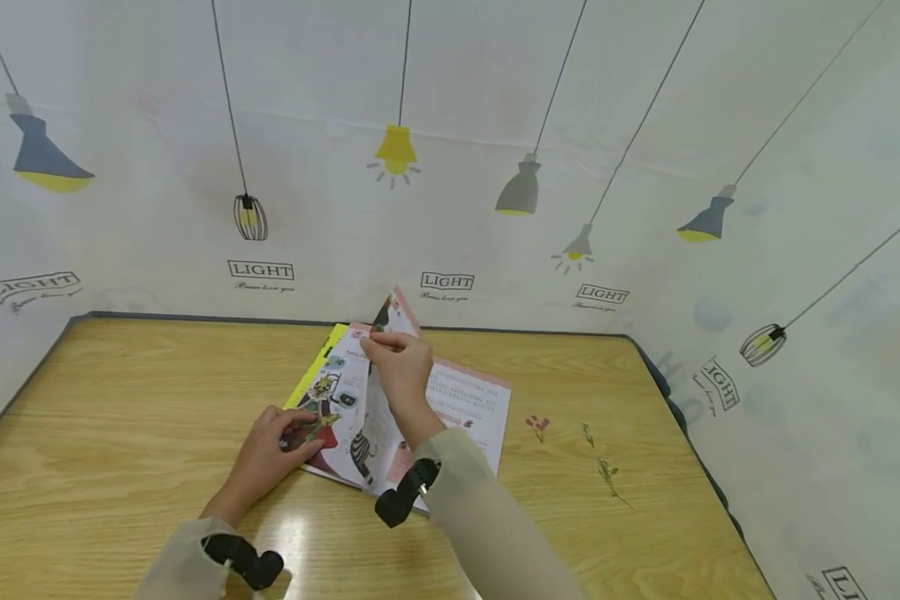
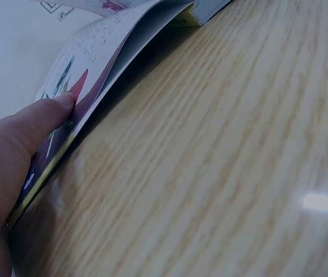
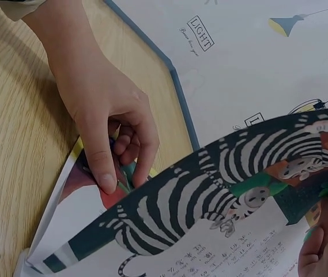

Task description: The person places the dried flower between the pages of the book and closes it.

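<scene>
An open picture book [image 1: 468, 400] with a yellow cover edge lies at the back of the table. My right hand [image 1: 401, 371] pinches the top of a raised page [image 1: 378, 417], which stands up between the two sides. Zebras are printed on that page [image 3: 175, 210] in the right wrist view. At the lower left of the book, my left hand [image 1: 270, 446] rests on the illustrated left page, its thumb [image 2: 57, 109] pressing on it near a red printed shape. The right wrist view shows the left hand's [image 3: 103, 109] thumb and index finger down on the page.
Right of the book lie a small red flower sprig [image 1: 537, 427], a short green sprig [image 1: 587, 434] and a longer green sprig [image 1: 608, 477]. A white cloth wall [image 1: 330, 208] printed with lamps surrounds the wooden table [image 1: 157, 375], whose edge is dark.
</scene>
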The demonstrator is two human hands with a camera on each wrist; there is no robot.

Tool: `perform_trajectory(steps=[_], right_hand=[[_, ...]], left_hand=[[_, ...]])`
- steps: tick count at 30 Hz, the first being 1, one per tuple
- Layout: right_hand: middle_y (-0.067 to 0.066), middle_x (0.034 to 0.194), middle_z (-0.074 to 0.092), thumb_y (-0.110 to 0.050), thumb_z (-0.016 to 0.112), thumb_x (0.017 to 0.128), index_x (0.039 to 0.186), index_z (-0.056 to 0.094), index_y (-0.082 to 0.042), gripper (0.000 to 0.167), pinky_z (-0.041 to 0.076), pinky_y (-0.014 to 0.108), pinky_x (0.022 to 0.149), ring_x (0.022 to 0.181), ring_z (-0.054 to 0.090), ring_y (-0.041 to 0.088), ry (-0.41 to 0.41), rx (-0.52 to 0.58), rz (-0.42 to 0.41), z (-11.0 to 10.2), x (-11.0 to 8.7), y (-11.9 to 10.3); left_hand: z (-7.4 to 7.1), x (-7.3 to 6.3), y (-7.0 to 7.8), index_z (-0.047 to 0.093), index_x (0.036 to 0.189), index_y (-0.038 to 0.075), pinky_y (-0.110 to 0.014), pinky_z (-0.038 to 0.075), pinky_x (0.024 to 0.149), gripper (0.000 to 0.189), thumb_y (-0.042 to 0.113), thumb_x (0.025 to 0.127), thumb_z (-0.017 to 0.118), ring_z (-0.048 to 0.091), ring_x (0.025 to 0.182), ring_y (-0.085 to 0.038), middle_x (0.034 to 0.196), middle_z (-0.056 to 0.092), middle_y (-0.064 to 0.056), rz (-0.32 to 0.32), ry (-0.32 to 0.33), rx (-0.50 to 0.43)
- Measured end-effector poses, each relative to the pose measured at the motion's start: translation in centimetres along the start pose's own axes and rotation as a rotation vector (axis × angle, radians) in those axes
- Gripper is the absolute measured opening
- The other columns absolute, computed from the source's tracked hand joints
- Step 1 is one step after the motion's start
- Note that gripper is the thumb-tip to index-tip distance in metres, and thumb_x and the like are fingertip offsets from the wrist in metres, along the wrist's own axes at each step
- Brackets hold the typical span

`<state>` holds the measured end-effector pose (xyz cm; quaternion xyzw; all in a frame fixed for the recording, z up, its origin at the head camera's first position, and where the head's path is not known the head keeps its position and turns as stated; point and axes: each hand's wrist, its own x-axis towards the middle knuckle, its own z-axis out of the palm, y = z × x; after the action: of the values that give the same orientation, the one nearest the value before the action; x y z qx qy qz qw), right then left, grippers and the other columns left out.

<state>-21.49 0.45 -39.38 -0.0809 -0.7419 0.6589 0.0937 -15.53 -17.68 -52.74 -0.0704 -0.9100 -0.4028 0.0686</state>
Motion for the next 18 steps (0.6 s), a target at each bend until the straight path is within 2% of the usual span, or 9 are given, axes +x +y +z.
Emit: perform_trajectory(steps=[7,14,18], right_hand=[[0.002,0.065,0.065,-0.01,0.078,0.071,0.076,0.074,-0.004,0.009,0.046,0.021,0.054,0.056,0.057,0.007,-0.009,-0.038,0.026,1.1,-0.1,0.4],[0.001,0.067,0.066,-0.01,0.077,0.071,0.078,0.074,-0.006,0.008,0.048,0.022,0.057,0.058,0.059,0.008,-0.034,-0.069,0.027,2.4,0.1,1.1],[0.001,0.067,0.066,-0.01,0.078,0.07,0.077,0.074,-0.007,0.009,0.047,0.021,0.057,0.058,0.059,0.008,-0.037,-0.076,0.045,3.2,0.3,1.4]], left_hand=[[-0.3,-0.1,0.0,0.063,0.108,0.01,-0.035,0.04,0.071,0.039,0.031,0.077,0.075,0.045,0.079,-0.016,0.091,0.047,-0.006,0.009,-0.004,-0.036],[-0.3,-0.1,-0.1,0.065,0.107,0.009,-0.035,0.041,0.07,0.037,0.027,0.077,0.076,0.046,0.078,-0.016,0.089,0.048,-0.005,0.041,0.024,-0.049],[-0.5,0.0,-0.1,0.065,0.107,0.01,-0.035,0.041,0.07,0.036,0.026,0.077,0.075,0.046,0.079,-0.016,0.089,0.047,-0.005,0.027,0.018,-0.048]])
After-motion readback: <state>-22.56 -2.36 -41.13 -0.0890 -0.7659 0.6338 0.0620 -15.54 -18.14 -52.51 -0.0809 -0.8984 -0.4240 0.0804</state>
